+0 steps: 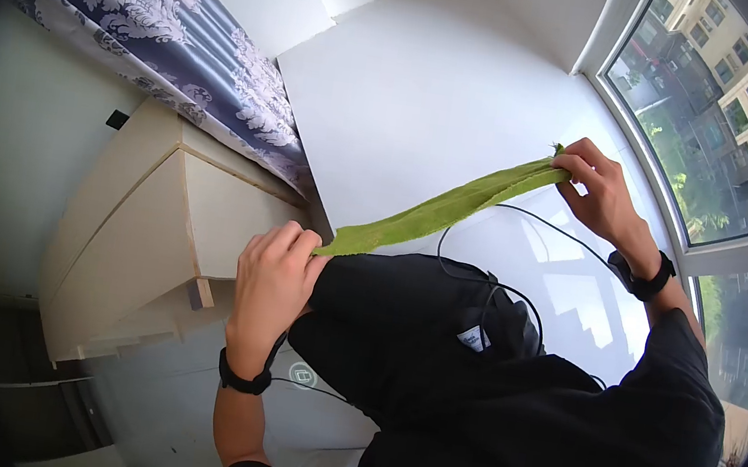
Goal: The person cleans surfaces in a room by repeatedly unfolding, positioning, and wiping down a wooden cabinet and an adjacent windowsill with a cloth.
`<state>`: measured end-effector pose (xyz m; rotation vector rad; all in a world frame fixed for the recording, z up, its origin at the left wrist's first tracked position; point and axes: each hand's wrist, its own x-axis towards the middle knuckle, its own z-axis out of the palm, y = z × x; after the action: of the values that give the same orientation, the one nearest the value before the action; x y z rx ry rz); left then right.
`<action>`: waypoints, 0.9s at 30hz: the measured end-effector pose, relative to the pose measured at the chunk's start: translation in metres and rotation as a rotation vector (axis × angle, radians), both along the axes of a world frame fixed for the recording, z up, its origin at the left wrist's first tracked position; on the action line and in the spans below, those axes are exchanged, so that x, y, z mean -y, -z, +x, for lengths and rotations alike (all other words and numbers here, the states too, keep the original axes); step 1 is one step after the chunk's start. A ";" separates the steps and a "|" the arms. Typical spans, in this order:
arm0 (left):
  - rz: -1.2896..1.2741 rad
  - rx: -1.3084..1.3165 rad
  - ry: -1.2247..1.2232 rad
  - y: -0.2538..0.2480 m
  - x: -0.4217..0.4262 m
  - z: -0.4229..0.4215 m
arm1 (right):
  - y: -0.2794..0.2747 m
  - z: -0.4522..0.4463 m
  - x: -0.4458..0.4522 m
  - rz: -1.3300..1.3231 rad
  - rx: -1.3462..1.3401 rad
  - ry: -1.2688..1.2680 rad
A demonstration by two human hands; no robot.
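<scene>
A long green cloth [439, 209], bunched into a narrow strip with slightly ragged edges, stretches on a slant between my two hands. At its lower left end, my left hand [274, 272] pinches the cloth just above my dark-clothed knee. My right hand [602, 190] grips the other end, higher up and nearer the window, where a small tuft sticks out past the fingers. The strip is held up in the air over a white surface and sags only a little. Both wrists wear black bands, and the fingertips are partly hidden by the hands and cloth.
A glossy white surface [411, 97] spreads ahead towards the window [741, 102] on the right. A patterned curtain [164, 36] hangs at the left, above a pale wooden piece of furniture [122, 248]. A thin black cable [550, 221] loops near my lap.
</scene>
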<state>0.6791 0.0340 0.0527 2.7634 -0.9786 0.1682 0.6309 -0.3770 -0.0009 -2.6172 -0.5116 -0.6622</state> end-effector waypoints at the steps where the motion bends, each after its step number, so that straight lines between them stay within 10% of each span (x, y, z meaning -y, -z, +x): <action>1: -0.017 -0.028 0.050 -0.002 0.006 0.001 | -0.013 -0.014 0.007 -0.042 0.003 0.035; 8: -0.039 0.027 0.147 -0.016 0.038 0.011 | -0.085 -0.051 0.005 -0.082 0.262 0.091; 27: 0.018 -0.229 -0.195 0.093 -0.035 0.073 | 0.089 0.081 -0.030 0.047 -0.377 0.121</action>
<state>0.7520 0.0689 -0.0402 2.8118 -0.6581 -0.1264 0.7119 -0.3468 -0.0898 -2.6538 -0.2211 -0.1998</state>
